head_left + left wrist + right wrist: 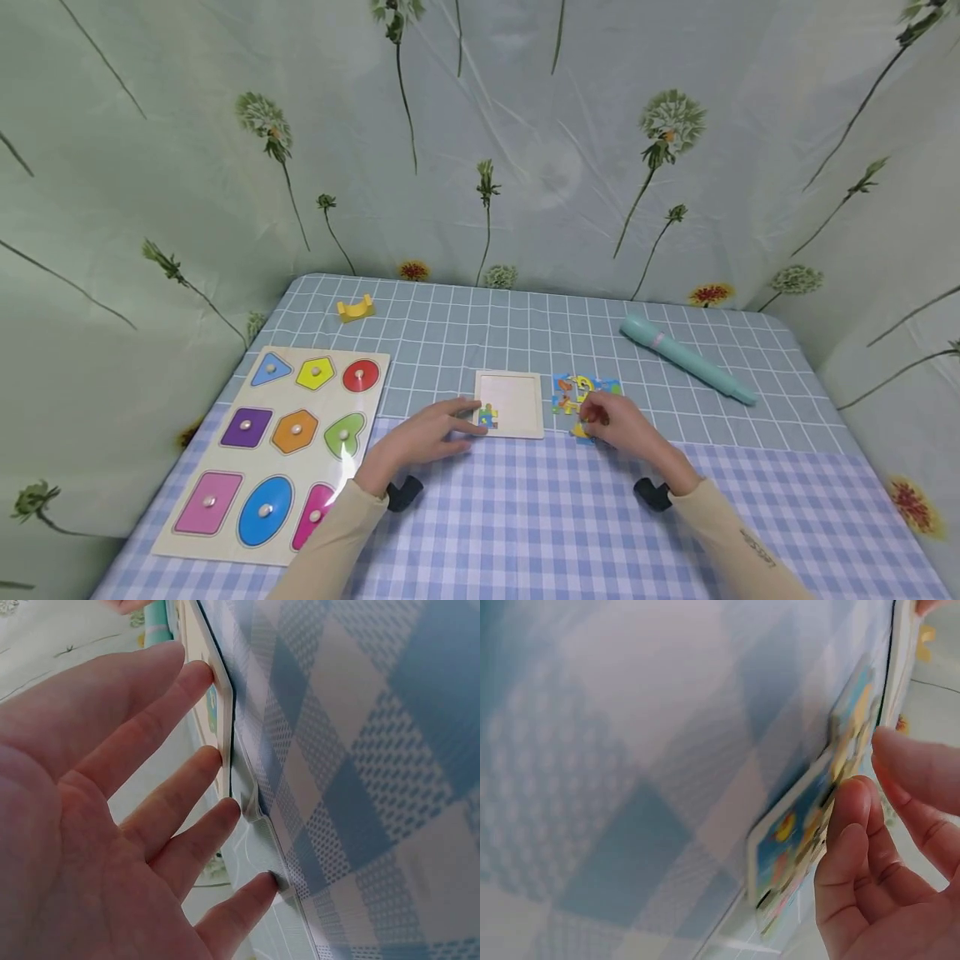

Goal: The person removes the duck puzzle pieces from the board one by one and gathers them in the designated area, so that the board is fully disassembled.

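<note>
My left hand lies at the left side of a small wooden puzzle tray, its fingers extended, their tips at the tray's edge. One jigsaw piece sits in the tray's lower left corner. Over a cluster of loose jigsaw pieces to the right of the tray hovers my right hand, its fingers bent. A yellow and blue piece shows just below those fingertips. In the right wrist view, the fingertips are close to the pieces; whether they pinch one is hidden.
A wooden shape board with knobbed shapes covers the left of the table. A yellow arch block stands at the back left, and a teal tube lies at the back right. Printed cloth hangs behind the table.
</note>
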The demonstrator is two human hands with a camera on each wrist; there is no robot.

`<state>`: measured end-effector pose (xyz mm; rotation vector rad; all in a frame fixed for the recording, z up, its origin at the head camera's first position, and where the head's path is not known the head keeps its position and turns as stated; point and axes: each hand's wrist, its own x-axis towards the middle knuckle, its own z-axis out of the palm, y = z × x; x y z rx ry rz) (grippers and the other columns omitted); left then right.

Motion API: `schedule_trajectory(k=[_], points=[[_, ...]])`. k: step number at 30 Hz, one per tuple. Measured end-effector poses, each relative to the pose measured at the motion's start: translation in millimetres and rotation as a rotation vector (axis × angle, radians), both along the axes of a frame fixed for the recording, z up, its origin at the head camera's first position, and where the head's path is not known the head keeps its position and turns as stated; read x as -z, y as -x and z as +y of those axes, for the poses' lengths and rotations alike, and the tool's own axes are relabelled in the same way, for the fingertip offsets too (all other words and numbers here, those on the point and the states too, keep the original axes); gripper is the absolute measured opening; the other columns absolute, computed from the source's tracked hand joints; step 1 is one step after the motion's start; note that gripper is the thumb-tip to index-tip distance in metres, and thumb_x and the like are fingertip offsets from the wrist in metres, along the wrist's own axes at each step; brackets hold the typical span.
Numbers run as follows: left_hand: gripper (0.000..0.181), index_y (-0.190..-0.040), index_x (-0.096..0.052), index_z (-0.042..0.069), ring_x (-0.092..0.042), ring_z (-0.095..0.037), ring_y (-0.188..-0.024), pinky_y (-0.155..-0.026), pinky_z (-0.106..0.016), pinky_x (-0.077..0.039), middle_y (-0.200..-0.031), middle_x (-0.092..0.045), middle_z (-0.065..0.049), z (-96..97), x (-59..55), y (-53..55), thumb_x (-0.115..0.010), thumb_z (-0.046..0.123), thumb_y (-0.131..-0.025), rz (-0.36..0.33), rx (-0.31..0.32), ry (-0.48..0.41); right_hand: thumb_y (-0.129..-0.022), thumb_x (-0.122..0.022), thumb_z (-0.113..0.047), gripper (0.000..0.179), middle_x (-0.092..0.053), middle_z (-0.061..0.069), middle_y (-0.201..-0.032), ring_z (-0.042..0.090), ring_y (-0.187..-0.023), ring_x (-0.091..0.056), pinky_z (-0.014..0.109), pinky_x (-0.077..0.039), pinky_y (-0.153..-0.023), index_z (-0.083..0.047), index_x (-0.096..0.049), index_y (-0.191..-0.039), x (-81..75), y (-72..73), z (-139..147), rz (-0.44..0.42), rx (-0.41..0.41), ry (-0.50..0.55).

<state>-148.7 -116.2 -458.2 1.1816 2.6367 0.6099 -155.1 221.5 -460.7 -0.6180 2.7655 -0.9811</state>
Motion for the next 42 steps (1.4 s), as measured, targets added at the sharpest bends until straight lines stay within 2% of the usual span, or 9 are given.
schedule_trajectory(k=[5,11,20,31,37,42], points=[[0.030,-0.120,-0.069,0.014,-0.037,-0.035,-0.133,-0.107,-0.047,-0.031,-0.142,-0.046,-0.015,-0.4,0.1,-0.4,-0.065,0.020,-0.091,0.004,-0.001,0.014,-0.080,-0.069,0.005,0.014,-0.057,-0.003,-0.078,0.011,-0.071,-0.051,0.025,-0.046,-0.062,-0.004,-0.063,-0.088,-2.6,1.4,-12,-0.006,-0.076,0.079],[0.029,-0.120,-0.069,0.015,-0.036,-0.035,-0.134,-0.107,-0.048,-0.031,-0.143,-0.045,-0.014,-0.3,0.0,-0.9,-0.065,0.020,-0.092,0.002,0.004,0.022,-0.083,-0.065,0.005,0.014,-0.060,0.002,-0.083,0.012,-0.075,-0.053,0.026,-0.047,-0.066,0.000,-0.064,-0.095,-5.1,7.9,-52,-0.022,-0.124,0.141],[0.029,-0.120,-0.070,0.016,-0.036,-0.037,-0.133,-0.106,-0.049,-0.031,-0.142,-0.046,-0.015,-0.4,0.8,-0.4,-0.065,0.019,-0.092,0.000,0.013,0.010,-0.081,-0.061,0.008,0.027,-0.062,0.007,-0.087,0.015,-0.078,-0.057,0.025,-0.048,-0.070,0.007,-0.065,-0.107,-5.0,19.4,-105,0.001,-0.209,0.101],[0.029,-0.119,-0.070,0.013,-0.036,-0.038,-0.133,-0.106,-0.050,-0.032,-0.142,-0.045,-0.017,-0.5,0.8,-1.6,-0.064,0.020,-0.092,-0.006,0.020,0.013,-0.078,-0.060,0.009,0.027,-0.059,0.008,-0.083,0.014,-0.074,-0.052,0.024,-0.045,-0.068,0.008,-0.066,-0.104,-5.7,17.9,-125,-0.054,-0.165,0.087],[0.028,-0.118,-0.070,0.014,-0.036,-0.039,-0.133,-0.106,-0.049,-0.031,-0.142,-0.046,-0.017,-0.6,1.5,-0.8,-0.065,0.019,-0.091,-0.003,0.021,0.007,-0.079,-0.060,0.009,0.019,-0.058,0.007,-0.080,0.014,-0.072,-0.051,0.026,-0.045,-0.066,0.003,-0.065,-0.097,-1.9,19.7,-127,-0.034,-0.111,0.097],[0.028,-0.118,-0.070,0.014,-0.036,-0.037,-0.133,-0.107,-0.049,-0.031,-0.142,-0.046,-0.016,0.3,1.8,-1.6,-0.065,0.020,-0.092,-0.006,0.008,0.010,-0.081,-0.059,0.008,0.014,-0.056,0.001,-0.075,0.011,-0.068,-0.050,0.025,-0.044,-0.064,-0.002,-0.063,-0.089,-1.1,22.3,-126,-0.021,-0.061,0.125]])
